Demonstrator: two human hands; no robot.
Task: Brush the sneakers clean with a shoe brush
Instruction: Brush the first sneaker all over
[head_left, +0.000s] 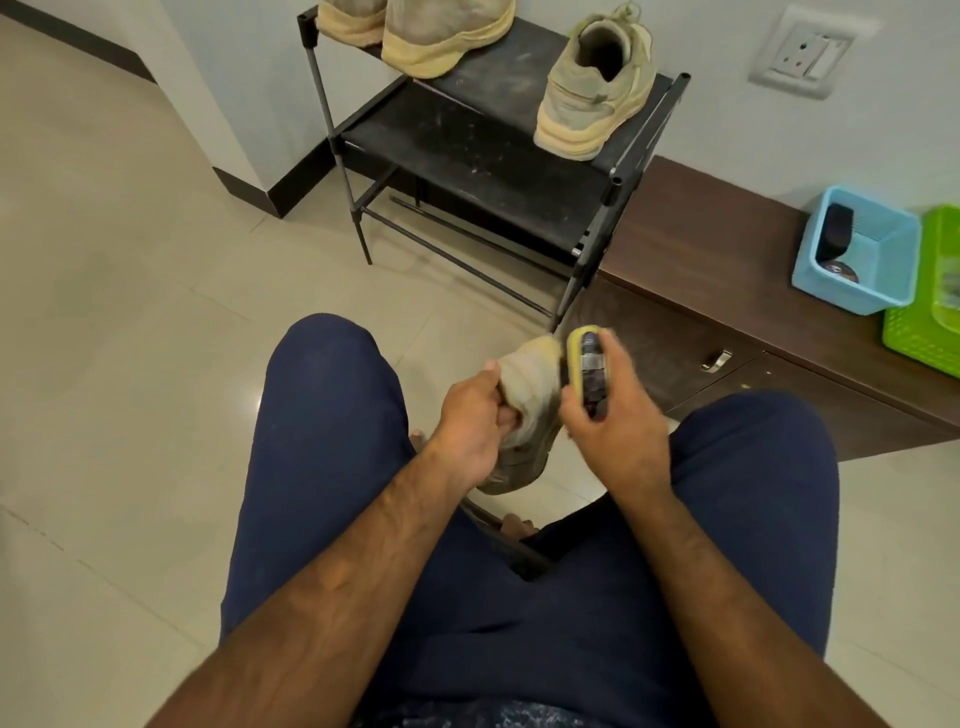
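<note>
- A dusty beige sneaker (524, 410) hung in the air between the seated person's knees, toe pointing away, above the tiled floor (130, 312).
- The left hand (470, 423) gripped it at the collar, fingers curled shut on the opening.
- The right hand (610, 415) was clamped around a shoe brush (589, 364), yellow bristles pressed against the sneaker's right side; it was blurred.
- Ahead stood a black shoe rack (483, 156), one matching sneaker (595, 88) at its top shelf's right edge, two more shoes (415, 31) at the left.
- On the brown cabinet (727, 270) to the right sat a blue basket (857, 249) touching a green basket (930, 312).
</note>
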